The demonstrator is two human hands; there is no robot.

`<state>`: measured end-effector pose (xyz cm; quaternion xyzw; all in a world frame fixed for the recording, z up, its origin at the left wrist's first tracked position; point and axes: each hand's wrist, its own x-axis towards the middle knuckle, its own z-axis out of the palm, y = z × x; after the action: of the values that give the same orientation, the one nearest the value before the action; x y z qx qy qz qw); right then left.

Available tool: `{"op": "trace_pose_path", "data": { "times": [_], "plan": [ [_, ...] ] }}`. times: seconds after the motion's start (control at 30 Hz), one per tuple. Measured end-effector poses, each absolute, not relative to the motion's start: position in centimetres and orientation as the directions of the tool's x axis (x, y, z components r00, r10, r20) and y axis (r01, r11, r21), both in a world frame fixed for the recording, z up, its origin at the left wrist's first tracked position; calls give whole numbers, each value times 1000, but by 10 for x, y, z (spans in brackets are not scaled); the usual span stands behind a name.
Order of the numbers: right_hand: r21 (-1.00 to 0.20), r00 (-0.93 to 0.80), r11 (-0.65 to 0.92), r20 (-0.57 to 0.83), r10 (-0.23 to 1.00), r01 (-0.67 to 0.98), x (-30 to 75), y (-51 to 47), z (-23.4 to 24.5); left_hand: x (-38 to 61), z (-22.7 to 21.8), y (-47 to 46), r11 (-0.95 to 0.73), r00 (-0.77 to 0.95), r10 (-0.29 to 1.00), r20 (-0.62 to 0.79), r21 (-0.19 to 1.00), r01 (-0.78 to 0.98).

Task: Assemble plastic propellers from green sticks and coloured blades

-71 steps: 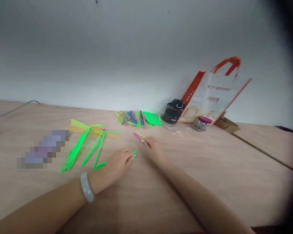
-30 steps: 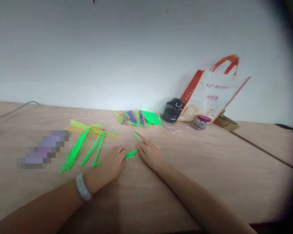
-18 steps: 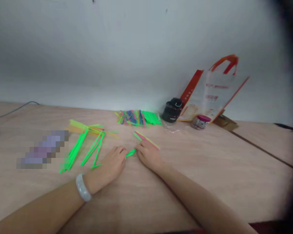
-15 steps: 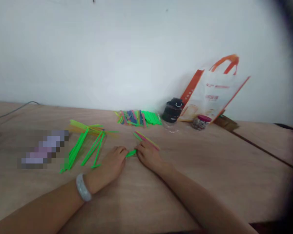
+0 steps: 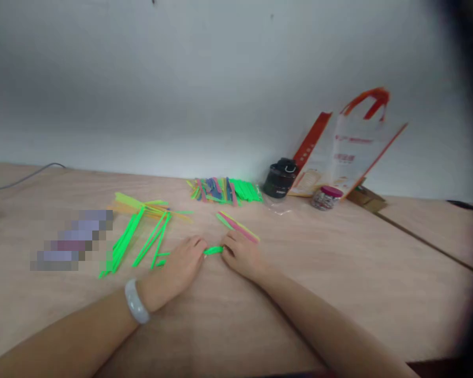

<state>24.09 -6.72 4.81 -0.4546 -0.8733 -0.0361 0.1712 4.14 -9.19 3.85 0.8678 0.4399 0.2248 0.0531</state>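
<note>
Between my two hands runs a small bundle of thin green plastic sticks point(image 5: 213, 251), lying nearly level just above or on the table. My left hand point(image 5: 183, 262), with a pale bangle at the wrist, has its fingers closed on one end; green tips poke out on its far side. The other end is pinched in my right hand point(image 5: 242, 254), whose fingertips are curled and partly hidden. Just beyond the right hand lie flat pink, yellow and green strips point(image 5: 240, 227). To the left are loose green sticks point(image 5: 126, 244), with yellow and orange strips point(image 5: 128, 202) at their far ends.
Along the wall lie a clear packet of coloured strips and green sticks point(image 5: 224, 190), a black cup point(image 5: 279, 178), a jar with a dark pink lid point(image 5: 326, 198) and a white-orange bag point(image 5: 352, 147). A blurred-out object point(image 5: 74, 239) lies left; a cable point(image 5: 31, 176) is behind it.
The green sticks between my hands have turned from slanted to nearly level, and more of them shows. Green tips now stick out left of my left hand. Both hands have shifted only slightly.
</note>
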Motion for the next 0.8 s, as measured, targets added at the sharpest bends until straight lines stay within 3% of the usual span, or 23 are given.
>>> {"op": "trace_pose_path", "data": {
  "times": [0.57, 0.8],
  "plan": [
    [-123, -541, 598, 315, 780, 792, 239, -71, 51, 43, 45, -92, -642, 562, 764, 318, 286, 711],
    [-150, -536, 603, 330, 777, 783, 242, -71, 51, 13, 61, -73, -440, 366, 835, 411, 100, 892]
  ]
}}
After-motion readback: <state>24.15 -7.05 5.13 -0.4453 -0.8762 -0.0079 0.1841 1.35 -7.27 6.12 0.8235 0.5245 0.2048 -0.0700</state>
